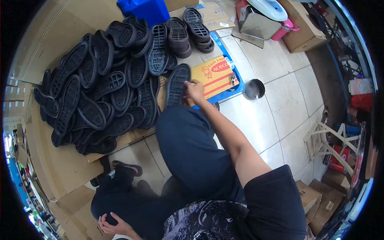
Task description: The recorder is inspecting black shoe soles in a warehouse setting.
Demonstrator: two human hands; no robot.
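Note:
My right hand (195, 91) grips the edge of a black shoe sole (178, 83), thumb and fingers closed on its right side. The sole stands tilted just beyond my right knee, its recessed, gridded face turned up. Resting on my left knee at the lower left, my left hand (117, 225) holds nothing, its fingers a little apart. A big heap of black soles (68, 104) lies on cardboard to the left of the held one. Two short stacks of soles, a left stack (178, 37) and a right stack (198, 30), stand beyond it.
A yellow-and-red cardboard sheet (216, 82) lies on a blue tray (239, 80), with a small metal tool on it. Right of it a black round bowl (255, 89) stands on the tiled floor. A blue container (146, 10) is at the back; a white folding frame (334, 144) stands right.

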